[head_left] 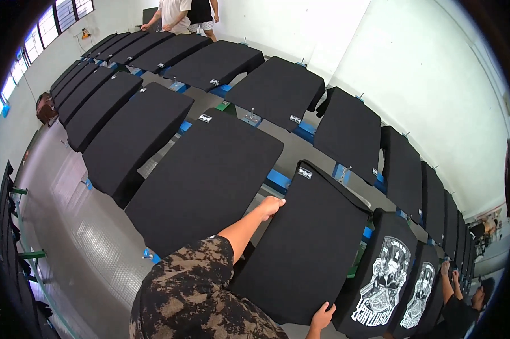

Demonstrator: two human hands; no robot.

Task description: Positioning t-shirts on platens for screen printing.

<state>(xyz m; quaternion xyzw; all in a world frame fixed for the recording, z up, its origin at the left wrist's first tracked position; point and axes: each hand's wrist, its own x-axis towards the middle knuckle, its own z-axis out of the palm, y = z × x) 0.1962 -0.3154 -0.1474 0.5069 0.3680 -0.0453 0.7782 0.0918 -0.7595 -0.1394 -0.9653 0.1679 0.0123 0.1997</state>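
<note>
We're likely squaring the plain shirt, just left of the printed shirt. Left hand half-curled at its left edge, right hand likewise lower right; grip unclear. Next probably needs even tension.

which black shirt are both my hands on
The plain shirt just left of the large-print shirts; only its edges meet your left hand and right hand.
</note>
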